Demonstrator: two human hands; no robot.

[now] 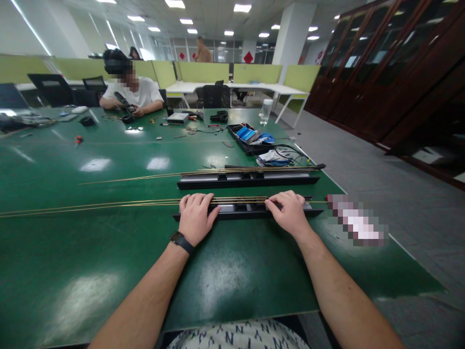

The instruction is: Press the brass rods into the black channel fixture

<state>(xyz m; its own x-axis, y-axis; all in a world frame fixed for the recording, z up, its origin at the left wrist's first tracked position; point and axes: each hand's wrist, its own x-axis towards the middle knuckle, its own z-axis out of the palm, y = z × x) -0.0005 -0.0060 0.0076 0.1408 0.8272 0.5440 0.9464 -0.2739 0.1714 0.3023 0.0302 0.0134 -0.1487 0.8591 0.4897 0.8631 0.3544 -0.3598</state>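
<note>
Thin brass-coloured rods [240, 198] lie lengthwise along a black and silver rail [225, 214], with long ends running out to the left over the table. My left hand [196, 218], with a dark watch on its wrist, curls its fingers over the rods and the left part of the rail. Near the rail's right part, my right hand [288, 211] is closed, thumb and forefinger pinched at the rods. Its fingertips partly hide what they hold. Just beyond, a second black rail [250, 182] lies parallel, with more thin rods along its top.
On the green table [109, 252], a black tray [238, 140] holds blue items, beside a cloth bundle [274, 156] and cables. A blurred-out pinkish object [358, 220] lies at the right. A clear bottle [266, 112] stands farther back. Across the table, a person [145, 94] handles a dark device.
</note>
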